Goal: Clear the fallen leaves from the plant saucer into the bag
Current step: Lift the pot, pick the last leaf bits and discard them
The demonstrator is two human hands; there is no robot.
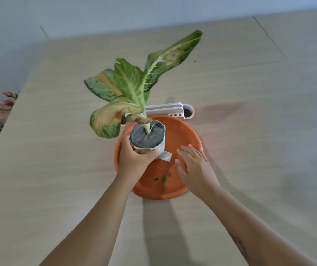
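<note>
Head view: left hand (pixel 137 159) wrapped round the pot (pixel 147 136) from 7 o'clock, thumb on the near rim, fingers curled behind the left wall, grip closed on the pot. Probably held that way to steady or tip the plant (pixel 134 81) aside and bare the saucer (pixel 182 135) floor beneath; lifted or only tilted, cannot tell. Right hand (pixel 194 166) flat and palm down over the saucer at 4 o'clock, fingers spread and pointing toward 11 o'clock, grip wide and holding nothing, seemingly poised to sweep or pinch. Leaf bits (pixel 164 177) lying on the saucer floor at 6 o'clock, just beside the right thumb, apart from the pot. White tray (pixel 165 108) behind the saucer at 12 o'clock on the surface (pixel 57 150). No bag in sight. Both forearms reaching in from the bottom edge, converging on the saucer.
</note>
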